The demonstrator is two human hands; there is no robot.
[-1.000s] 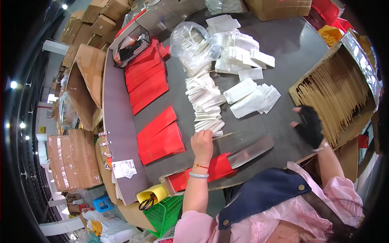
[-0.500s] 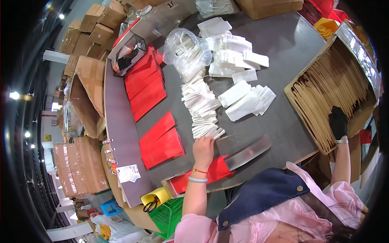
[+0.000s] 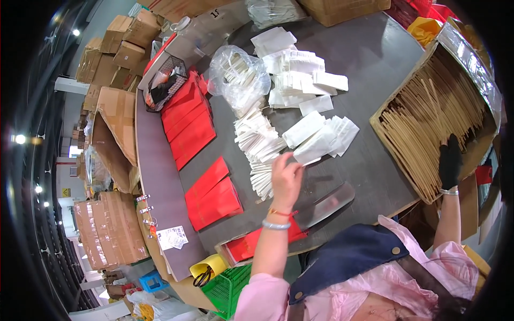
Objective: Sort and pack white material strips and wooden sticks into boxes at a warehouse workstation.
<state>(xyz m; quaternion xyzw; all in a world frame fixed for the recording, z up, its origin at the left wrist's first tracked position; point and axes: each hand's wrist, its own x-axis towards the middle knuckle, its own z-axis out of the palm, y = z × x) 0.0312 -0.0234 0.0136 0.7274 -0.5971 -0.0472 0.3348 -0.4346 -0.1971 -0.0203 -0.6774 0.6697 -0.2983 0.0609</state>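
My left hand (image 3: 286, 179), bare, hovers above the table beside a row of narrow white packets (image 3: 257, 140). Its fingers are bent and slightly apart, with nothing visible in them. Just beyond its fingertips are flat white packets (image 3: 308, 125). Far to the right, my right hand (image 3: 451, 160), in a black glove with bare fingertips, is closed on thin wooden sticks (image 3: 436, 109) that slant up out of their row; their exact number is unclear. Many similar sticks stand packed in a cardboard box (image 3: 397, 160). A long tray (image 3: 327, 206) near the front edge holds red packets (image 3: 257, 243).
Red packets (image 3: 214, 195) lie on the left, below a wire basket (image 3: 166, 83). A clear plastic bag (image 3: 238, 75) of white packets and a white stack (image 3: 300, 75) sit farther back. A yellow holder with scissors (image 3: 202, 275) hangs near a green crate (image 3: 230, 289).
My left hand has lifted off the end of the narrow packet row and moved right and away from me. Sticks now rise at my right hand, which has drawn slightly toward me.
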